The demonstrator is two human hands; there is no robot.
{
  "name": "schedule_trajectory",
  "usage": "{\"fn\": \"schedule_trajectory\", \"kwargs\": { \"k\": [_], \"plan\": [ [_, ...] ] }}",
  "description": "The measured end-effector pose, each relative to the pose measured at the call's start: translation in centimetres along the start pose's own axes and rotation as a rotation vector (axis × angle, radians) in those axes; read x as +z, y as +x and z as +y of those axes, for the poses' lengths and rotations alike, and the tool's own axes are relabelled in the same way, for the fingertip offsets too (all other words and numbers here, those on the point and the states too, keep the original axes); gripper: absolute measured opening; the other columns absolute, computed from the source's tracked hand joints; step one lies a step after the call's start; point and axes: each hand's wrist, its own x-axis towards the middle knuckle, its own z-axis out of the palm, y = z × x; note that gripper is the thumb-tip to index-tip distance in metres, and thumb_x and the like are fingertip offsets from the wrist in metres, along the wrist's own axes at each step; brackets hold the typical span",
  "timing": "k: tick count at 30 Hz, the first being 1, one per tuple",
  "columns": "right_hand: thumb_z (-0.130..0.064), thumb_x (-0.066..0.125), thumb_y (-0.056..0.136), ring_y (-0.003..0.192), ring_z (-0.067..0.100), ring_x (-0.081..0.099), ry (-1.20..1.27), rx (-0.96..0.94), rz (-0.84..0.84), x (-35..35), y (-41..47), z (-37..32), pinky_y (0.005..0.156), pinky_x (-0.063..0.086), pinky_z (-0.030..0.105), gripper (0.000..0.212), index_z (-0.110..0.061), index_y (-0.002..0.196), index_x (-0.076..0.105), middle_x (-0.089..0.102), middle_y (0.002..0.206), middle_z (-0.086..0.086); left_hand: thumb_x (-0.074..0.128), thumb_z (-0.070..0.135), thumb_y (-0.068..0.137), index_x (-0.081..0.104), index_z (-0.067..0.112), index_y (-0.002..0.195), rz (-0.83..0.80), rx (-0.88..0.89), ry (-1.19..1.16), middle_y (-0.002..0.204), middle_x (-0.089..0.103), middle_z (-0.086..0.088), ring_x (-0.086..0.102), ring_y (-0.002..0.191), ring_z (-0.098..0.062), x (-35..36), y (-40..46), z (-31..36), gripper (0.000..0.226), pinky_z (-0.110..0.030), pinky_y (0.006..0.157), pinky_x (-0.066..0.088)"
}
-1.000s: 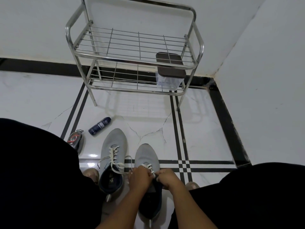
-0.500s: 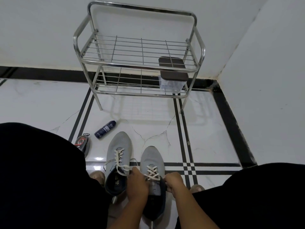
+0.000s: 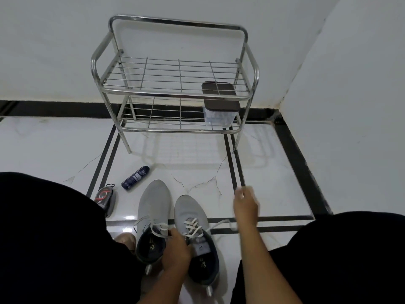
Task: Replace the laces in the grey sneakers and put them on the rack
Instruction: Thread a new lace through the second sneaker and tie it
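Two grey sneakers stand side by side on the white floor, toes pointing away from me. The left sneaker (image 3: 153, 207) has loose white laces. The right sneaker (image 3: 190, 213) is partly laced with a white lace (image 3: 219, 224) that stretches out to the right. My left hand (image 3: 177, 249) grips the right sneaker at its opening. My right hand (image 3: 245, 205), blurred, is raised to the right and pinches the free end of that lace. The metal rack (image 3: 175, 93) stands against the wall ahead.
A box with a brown lid (image 3: 219, 106) sits on the rack's lower shelf at the right. A dark spray can (image 3: 135, 178) and a shoe-polish sponge (image 3: 105, 199) lie on the floor to the left. My dark-clothed knees frame both sides.
My right hand left the sneaker's opening and swung up and right, drawing the lace out. My left hand stayed on the right sneaker. The camera tilted slightly.
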Motion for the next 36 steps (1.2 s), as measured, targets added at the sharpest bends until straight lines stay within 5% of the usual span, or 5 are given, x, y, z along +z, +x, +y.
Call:
{"fn": "schedule_trajectory", "kwargs": {
  "k": [6, 11, 16, 22, 36],
  "plan": [
    [-0.027, 0.051, 0.094, 0.090, 0.022, 0.057, -0.463, 0.013, -0.677, 5.4, -3.9, 5.8, 0.080, 0.046, 0.028, 0.026, -0.022, 0.068, 0.050, 0.064, 0.100, 0.008, 0.060, 0.024, 0.086, 0.039, 0.013, 0.113, -0.035, 0.045, 0.002, 0.113, 0.062, -0.011, 0.061, 0.103, -0.032, -0.4, 0.0, 0.0, 0.035, -0.034, 0.080, 0.046],
    [-0.016, 0.053, 0.090, 0.108, 0.030, 0.061, -0.269, 0.379, -0.245, 3.3, -1.9, 6.3, 0.079, 0.047, 0.029, 0.029, -0.005, 0.115, 0.062, 0.064, 0.117, 0.014, 0.059, 0.032, 0.086, 0.043, 0.017, 0.111, -0.047, 0.025, 0.003, 0.112, 0.063, -0.010, 0.061, 0.103, -0.030, -0.9, 0.0, -0.2, 0.033, -0.034, 0.080, 0.046],
    [-0.016, 0.045, 0.092, 0.117, 0.028, 0.056, -0.394, 0.327, -0.396, 4.1, -2.7, 6.7, 0.087, 0.047, 0.034, 0.043, -0.015, 0.136, 0.045, 0.055, 0.132, 0.010, 0.043, 0.042, 0.097, 0.053, 0.020, 0.110, -0.096, 0.124, 0.152, 0.112, 0.063, -0.004, 0.059, 0.105, -0.025, -0.8, 0.4, 0.1, 0.028, -0.032, 0.082, 0.045],
    [-0.021, 0.050, 0.092, 0.102, 0.024, 0.061, -0.465, 0.041, -0.600, 5.9, -3.1, 7.0, 0.086, 0.050, 0.032, 0.018, -0.018, 0.097, 0.067, 0.066, 0.110, 0.007, 0.044, 0.025, 0.096, 0.055, 0.022, 0.088, -0.099, 0.055, 0.054, 0.106, 0.066, -0.007, 0.059, 0.094, -0.023, -0.8, 1.5, -0.6, 0.013, -0.028, 0.076, 0.043],
    [-0.018, 0.050, 0.088, 0.101, 0.028, 0.063, -0.449, 0.240, -0.515, 5.9, -2.8, 7.9, 0.076, 0.047, 0.029, 0.026, -0.013, 0.106, 0.068, 0.066, 0.112, 0.008, 0.049, 0.029, 0.094, 0.065, 0.016, 0.102, 0.004, -0.156, 0.024, 0.108, 0.068, -0.010, 0.063, 0.100, -0.029, -0.8, 2.4, -1.0, 0.021, -0.031, 0.081, 0.047]
  ]
}}
